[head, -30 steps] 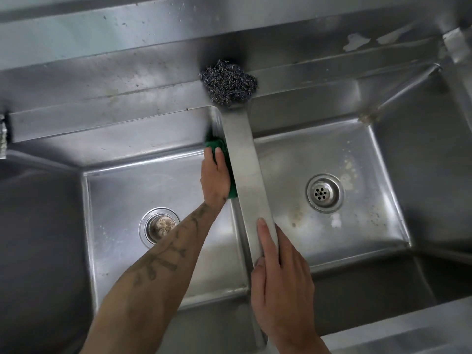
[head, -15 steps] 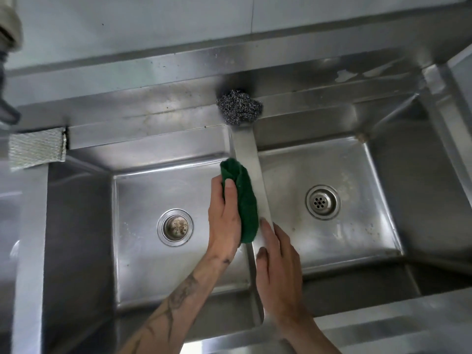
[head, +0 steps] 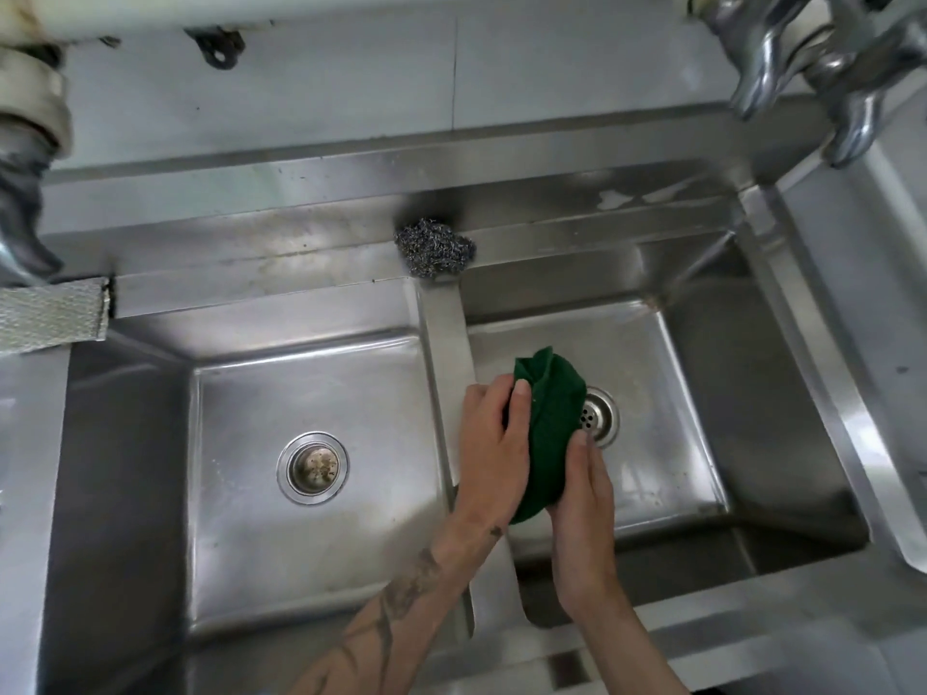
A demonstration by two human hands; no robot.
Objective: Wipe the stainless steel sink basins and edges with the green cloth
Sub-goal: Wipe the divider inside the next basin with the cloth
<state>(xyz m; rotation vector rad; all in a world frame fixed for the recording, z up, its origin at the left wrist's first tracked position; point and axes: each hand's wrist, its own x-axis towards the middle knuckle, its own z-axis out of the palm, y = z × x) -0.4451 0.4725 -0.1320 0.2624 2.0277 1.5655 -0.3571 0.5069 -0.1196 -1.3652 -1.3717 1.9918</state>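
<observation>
A green cloth (head: 552, 423) is bunched upright between both my hands, above the left side of the right basin (head: 667, 443). My left hand (head: 494, 443) grips its left side with the thumb on the cloth. My right hand (head: 584, 499) closes on its lower right end. The cloth hides part of the right drain (head: 602, 416). The left basin (head: 241, 519) with its own drain (head: 312, 468) lies to the left. The divider (head: 444, 338) between the basins runs under my left hand.
A steel wool scourer (head: 434, 253) sits on the back ledge at the divider's far end. A grey pad (head: 50, 313) lies on the back left rim. Tap handles (head: 812, 57) hang at the top right, and a pipe (head: 25, 117) at the top left.
The cloth has gone from the left basin's divider wall up and right, over the right basin. My right hand left the divider and took hold of the cloth. The view pulled back.
</observation>
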